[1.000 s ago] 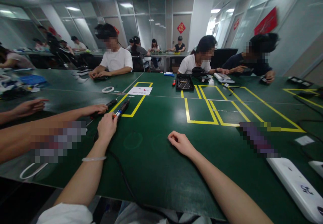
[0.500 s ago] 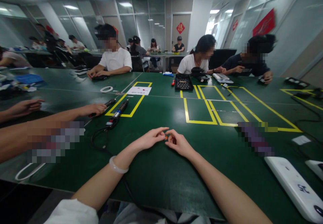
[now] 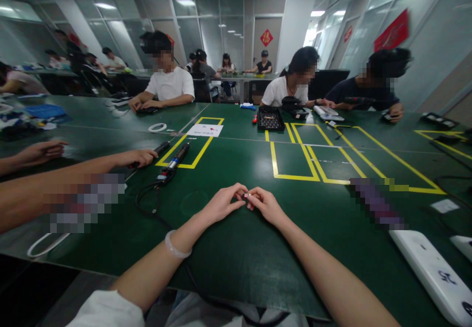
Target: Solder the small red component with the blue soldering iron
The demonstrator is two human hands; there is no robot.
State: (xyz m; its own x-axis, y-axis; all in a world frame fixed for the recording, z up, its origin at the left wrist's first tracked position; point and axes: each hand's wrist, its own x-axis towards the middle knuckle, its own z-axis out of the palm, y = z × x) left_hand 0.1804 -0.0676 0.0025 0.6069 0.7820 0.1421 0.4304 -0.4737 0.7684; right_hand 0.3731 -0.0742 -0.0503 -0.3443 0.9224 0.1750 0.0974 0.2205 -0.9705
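Head view: left hand [image 3: 221, 203] and right hand [image 3: 266, 205] meet over the green desk [image 3: 236, 248], fingers of both pinching one tiny part [image 3: 248, 196] between them, steadying it; a corded tool [image 3: 173, 162] lies released nearby.

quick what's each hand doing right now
Left hand: fingertips pinched on a tiny part, too small to identify.
Right hand: pinching the same tiny part from the other side.

We sit in assembly workroom: long green table [image 3: 228, 268] with yellow tape boxes [image 3: 295, 160], electric screwdriver [image 3: 173, 162], co-workers [image 3: 167, 83] seated, glass partitions [image 3: 206, 37].
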